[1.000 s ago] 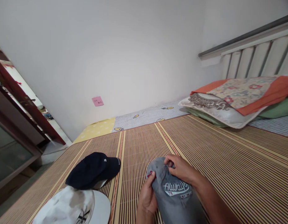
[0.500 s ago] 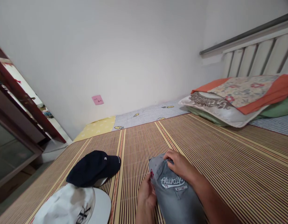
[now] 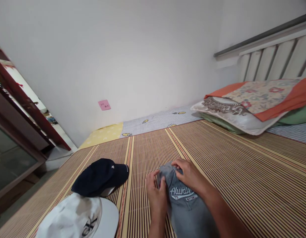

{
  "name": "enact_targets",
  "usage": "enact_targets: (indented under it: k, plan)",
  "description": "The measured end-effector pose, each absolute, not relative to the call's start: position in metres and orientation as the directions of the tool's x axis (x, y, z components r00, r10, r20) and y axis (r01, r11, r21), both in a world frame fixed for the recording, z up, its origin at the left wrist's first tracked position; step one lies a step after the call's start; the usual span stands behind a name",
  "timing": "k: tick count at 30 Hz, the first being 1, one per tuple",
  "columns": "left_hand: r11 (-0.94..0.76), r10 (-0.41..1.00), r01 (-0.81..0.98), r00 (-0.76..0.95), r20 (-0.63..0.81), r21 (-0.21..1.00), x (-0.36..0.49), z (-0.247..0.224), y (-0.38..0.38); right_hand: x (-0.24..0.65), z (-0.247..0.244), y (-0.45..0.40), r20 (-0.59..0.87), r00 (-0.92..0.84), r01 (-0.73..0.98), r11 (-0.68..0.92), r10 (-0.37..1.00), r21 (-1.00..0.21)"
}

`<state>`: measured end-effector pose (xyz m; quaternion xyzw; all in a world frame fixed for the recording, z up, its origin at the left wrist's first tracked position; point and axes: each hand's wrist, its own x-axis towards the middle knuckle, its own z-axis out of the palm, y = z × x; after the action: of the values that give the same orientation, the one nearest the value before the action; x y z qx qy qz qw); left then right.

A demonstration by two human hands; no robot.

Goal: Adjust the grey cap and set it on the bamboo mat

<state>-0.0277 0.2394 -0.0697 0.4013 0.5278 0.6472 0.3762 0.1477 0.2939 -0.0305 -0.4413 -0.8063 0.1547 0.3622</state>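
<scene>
A grey cap (image 3: 189,211) with white "Always" lettering lies on the striped mat (image 3: 140,158) at the bottom centre. My left hand (image 3: 156,188) is at the cap's left edge, thumb and fingers closed around its grey cloth. On the cap's far end rests my right hand (image 3: 186,172), fingers curled onto the fabric. To the left lie a dark navy cap (image 3: 95,178) and, nearer, a white cap (image 3: 71,215) with black letters, its top edge touching the navy one.
Pillows (image 3: 224,114) with an orange and floral cover (image 3: 266,96) lie at the back right, below a white radiator (image 3: 274,62). A pink note (image 3: 104,105) is on the wall. A dark red door frame (image 3: 31,105) stands at the left.
My left hand has moved up along the grey cap's left edge and turned over, its fingers now over the cloth. My right hand stays at the far end.
</scene>
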Motion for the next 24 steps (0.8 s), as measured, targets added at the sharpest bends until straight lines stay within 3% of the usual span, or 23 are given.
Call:
enact_targets:
  k: [3,9,18,21,24]
  plan:
    - [-0.250,0.898,0.255,-0.301,0.322,0.934,-0.018,-0.063,0.234,0.148,-0.028,0.292,0.449,-0.341,0.605,0.559,0.826,-0.567]
    - [-0.326,0.881,0.452,-0.174,0.440,0.831,-0.008,-0.058,0.245,0.146,-0.023,0.291,0.461,-0.351,0.594,0.575,0.815,-0.563]
    - [-0.421,0.854,0.580,-0.006,0.520,0.698,-0.001,-0.042,0.269,0.150,-0.023,0.293,0.445,-0.304,0.515,0.538,0.842,-0.668]
    - [-0.407,0.858,0.576,-0.027,0.513,0.710,-0.005,-0.043,0.269,0.162,-0.031,0.297,0.413,-0.228,0.437,0.472,0.882,-0.766]
    - [-0.381,0.871,0.553,-0.054,0.488,0.741,-0.008,-0.045,0.268,0.183,-0.048,0.303,0.353,-0.152,0.468,0.382,0.923,-0.797]
